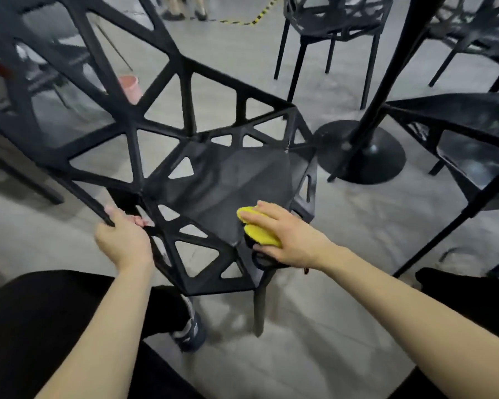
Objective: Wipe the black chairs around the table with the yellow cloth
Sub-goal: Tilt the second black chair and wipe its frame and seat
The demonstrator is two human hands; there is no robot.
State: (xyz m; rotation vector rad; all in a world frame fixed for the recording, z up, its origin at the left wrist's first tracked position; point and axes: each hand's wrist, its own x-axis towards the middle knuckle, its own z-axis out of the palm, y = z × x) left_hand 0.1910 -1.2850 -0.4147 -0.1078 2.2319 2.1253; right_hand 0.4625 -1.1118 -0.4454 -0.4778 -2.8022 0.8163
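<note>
on the near black chair (231, 180), head view | right hand (283, 234) presses yellow cloth (257, 230) flat on seat's front-right edge | left hand (124, 240) closed around the chair's left frame bar | table base (360, 152) just beyond

Grey concrete floor (314, 335) carries black lattice chair (228, 180) at centre, round black pedestal base (360, 152) just beside its far right corner, more black chairs (332, 21) beyond, yellow-black tape (251, 20) along far edge.
</note>
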